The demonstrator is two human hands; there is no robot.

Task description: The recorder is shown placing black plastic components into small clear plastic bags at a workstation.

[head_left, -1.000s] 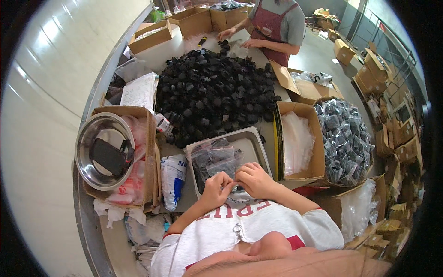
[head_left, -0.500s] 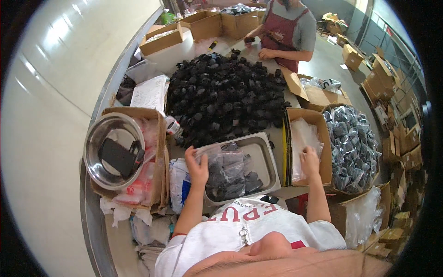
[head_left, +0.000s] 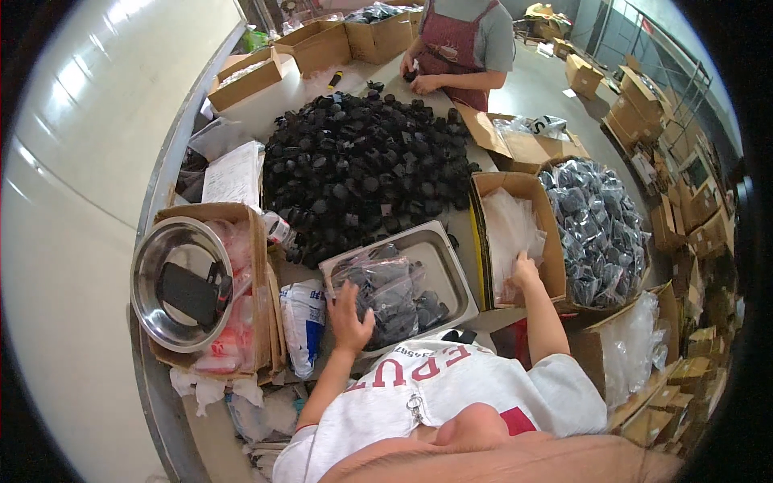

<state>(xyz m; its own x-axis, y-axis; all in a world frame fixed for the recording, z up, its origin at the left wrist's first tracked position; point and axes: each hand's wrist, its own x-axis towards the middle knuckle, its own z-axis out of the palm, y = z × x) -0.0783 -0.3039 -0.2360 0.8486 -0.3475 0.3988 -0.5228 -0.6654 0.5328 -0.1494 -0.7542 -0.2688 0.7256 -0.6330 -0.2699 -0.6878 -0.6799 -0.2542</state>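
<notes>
My left hand is open, fingers spread, over the near left side of a shallow metal tray. Its fingertips are by clear bags holding dark pieces, heaped in that tray. Inside a cardboard box to the right, my right hand has its fingers closed at the edge of a flat clear plastic bag in a stack; the fingertips show only in part. Beyond the tray spreads a big pile of small black parts.
Left stands a carton with a steel bowl holding a black device. A blue-and-white packet lies beside it. Right is a carton heaped with bagged parts. Across the table a person in a red apron holds a black part.
The whole view has shifted. My left hand has come down from the tray's far left corner to beside the bagged pieces. My right hand has drawn toward the near end of the bag stack.
</notes>
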